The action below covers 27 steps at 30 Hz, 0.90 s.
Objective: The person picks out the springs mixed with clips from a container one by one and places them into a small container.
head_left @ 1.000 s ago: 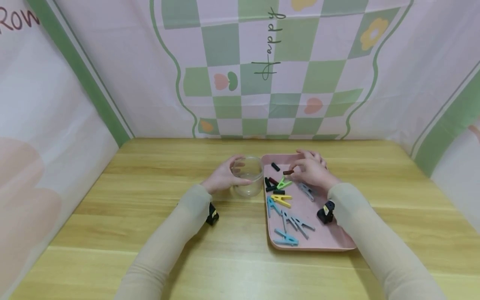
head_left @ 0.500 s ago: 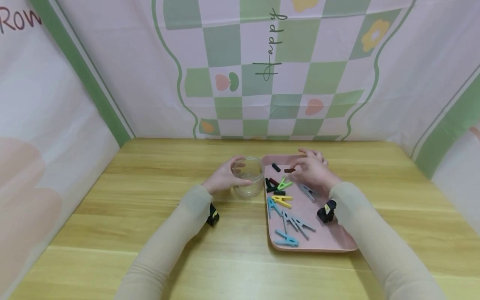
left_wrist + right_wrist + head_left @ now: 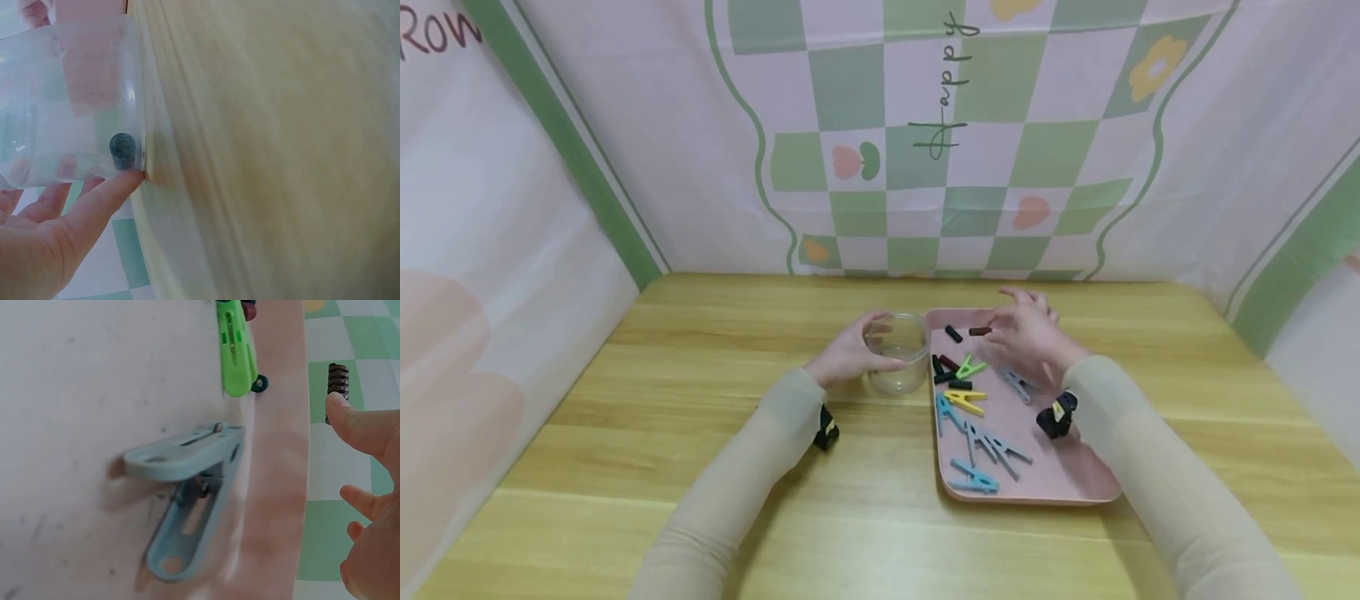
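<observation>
Left hand [image 3: 846, 357] curled round the left side of a clear jar [image 3: 898, 379], which stands upright on the table [image 3: 820, 525] just beside the pink tray [image 3: 1052, 471]. Right hand [image 3: 1032, 335] pinching a brown ribbed piece [image 3: 979, 332], thumb on its side, held raised over the tray's far end, near a black piece [image 3: 953, 333] lying there. Also in the tray: green clip [image 3: 968, 367], yellow clip [image 3: 966, 401] just nearer, grey clip [image 3: 1017, 386] near the right hand, blue clip [image 3: 974, 477] at the near end.

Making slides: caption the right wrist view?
Right grip holds dark ridged cylinder near pink tray; green plastic clothespin and grey plastic clothespin inside.
</observation>
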Tool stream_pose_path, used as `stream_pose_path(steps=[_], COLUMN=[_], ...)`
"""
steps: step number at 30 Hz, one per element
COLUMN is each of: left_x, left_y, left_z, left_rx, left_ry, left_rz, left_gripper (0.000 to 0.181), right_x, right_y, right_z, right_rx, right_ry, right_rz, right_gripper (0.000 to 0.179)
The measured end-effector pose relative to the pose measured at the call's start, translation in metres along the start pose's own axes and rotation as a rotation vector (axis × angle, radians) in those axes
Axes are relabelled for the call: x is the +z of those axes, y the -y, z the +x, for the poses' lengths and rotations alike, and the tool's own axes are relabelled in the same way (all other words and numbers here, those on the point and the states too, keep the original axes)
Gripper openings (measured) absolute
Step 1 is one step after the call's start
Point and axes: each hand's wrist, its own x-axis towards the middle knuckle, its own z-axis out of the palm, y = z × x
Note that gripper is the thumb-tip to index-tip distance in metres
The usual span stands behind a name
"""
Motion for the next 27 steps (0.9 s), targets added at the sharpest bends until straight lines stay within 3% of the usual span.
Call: stream_pose_path(steps=[14,27], left_x=[0.0,-0.001], left_y=[-0.001,-0.002], left_z=[0.0,-0.001], left_rx=[-0.001,-0.005], left_ry=[0.001,0.002], left_rz=[0.014,0.003], left_gripper=[0.087,0.086], right_x=[-0.015,-0.015], right_y=[0.014,0.034], right_z=[0.001,0.004], right_rx=[-0.08,-0.145], right_ry=[-0.018,-0.035], right_rz=[-0.062,-0.067], right_gripper=[0.022,0.015])
